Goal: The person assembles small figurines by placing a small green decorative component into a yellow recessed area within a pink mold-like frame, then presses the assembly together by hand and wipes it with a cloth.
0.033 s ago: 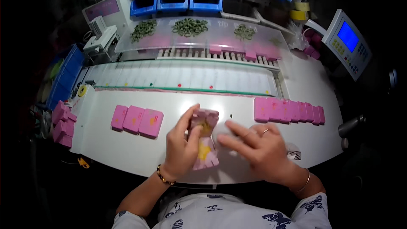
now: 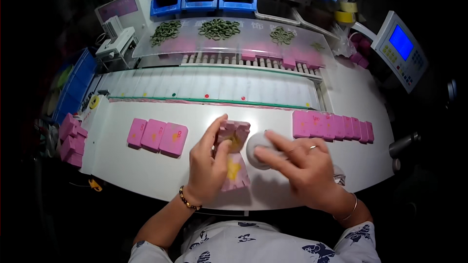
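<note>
My left hand (image 2: 204, 168) grips a pink rubber mold (image 2: 234, 165), opened into two halves with yellow marks on the inner faces. Its thumb presses on the upper half, while the lower half hangs toward me. Just to the right, my right hand (image 2: 304, 168) pinches a round whitish pad (image 2: 258, 151) between thumb and fingers. The pad is slightly blurred and close to the mold's inner faces; I cannot tell if they touch. Left of my hands lie three pink mold blocks (image 2: 172, 140) side by side. A row of several pink blocks (image 2: 325, 127) overlaps at the right.
Green rings (image 2: 219, 29) lie in piles on a translucent shelf (image 2: 187, 56) above rollers. Blue bins (image 2: 199, 1) stand behind. At right are a control panel (image 2: 400, 44) with a blue screen and a dark cylinder (image 2: 404, 144). More pink blocks (image 2: 74, 141) are stacked at far left.
The pad in my right hand shows more clearly, and that hand has shifted slightly right. The mold has risen and tilted a little in my left hand.
</note>
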Tool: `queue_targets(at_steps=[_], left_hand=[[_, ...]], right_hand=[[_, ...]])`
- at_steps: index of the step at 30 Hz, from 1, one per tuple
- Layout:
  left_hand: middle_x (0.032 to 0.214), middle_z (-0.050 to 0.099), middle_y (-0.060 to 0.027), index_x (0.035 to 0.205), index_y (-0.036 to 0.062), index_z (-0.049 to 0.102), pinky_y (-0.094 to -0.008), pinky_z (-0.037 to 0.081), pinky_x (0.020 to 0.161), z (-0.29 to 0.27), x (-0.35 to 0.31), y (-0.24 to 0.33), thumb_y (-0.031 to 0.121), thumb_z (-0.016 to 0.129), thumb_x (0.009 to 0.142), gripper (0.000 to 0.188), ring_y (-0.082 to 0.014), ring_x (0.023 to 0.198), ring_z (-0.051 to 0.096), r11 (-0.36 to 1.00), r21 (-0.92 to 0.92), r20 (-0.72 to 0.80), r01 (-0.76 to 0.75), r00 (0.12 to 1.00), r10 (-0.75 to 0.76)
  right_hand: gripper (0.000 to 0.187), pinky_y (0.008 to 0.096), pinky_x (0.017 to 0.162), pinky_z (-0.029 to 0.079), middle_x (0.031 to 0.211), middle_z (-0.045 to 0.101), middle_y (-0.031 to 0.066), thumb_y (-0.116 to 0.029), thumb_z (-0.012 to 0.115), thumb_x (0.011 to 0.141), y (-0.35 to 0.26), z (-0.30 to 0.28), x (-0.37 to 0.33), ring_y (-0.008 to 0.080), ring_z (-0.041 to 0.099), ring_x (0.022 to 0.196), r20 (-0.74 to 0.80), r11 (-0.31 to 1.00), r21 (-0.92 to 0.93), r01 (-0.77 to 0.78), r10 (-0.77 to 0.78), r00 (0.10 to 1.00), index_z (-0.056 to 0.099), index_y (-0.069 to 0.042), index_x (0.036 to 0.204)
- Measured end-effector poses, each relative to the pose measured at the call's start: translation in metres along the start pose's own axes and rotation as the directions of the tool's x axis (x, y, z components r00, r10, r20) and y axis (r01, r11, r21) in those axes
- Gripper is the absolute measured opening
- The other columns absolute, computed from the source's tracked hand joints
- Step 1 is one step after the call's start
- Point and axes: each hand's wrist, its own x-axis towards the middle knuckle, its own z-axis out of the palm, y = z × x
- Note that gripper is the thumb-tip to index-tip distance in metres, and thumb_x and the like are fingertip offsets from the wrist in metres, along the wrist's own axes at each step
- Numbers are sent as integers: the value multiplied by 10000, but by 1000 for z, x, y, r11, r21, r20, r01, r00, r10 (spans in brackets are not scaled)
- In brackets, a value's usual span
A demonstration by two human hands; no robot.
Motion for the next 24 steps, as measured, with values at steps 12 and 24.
queue_targets(at_steps=[12,24], left_hand=[[1040,660,-196,1341,-23,525,-339,535,790,-10,-2,-1,-100,548,853,494,-272,887,671,967,169,-109,-189,972,208],[1105,662,-141,1361,-61,487,-268,526,851,-3,-5,0,-47,542,897,468,-132,978,637,922,-290,141,255,965,-223]], right_hand=[[454,284,749,384,1256,647,36,-156,646,742,-6,-12,8,135,607,773,-94,996,84,31,-23,995,694,-223,1189],[418,302,740,383,1223,662,18,-181,639,791,5,1,6,148,574,775,-173,974,-225,-14,-26,985,693,-229,1202]])
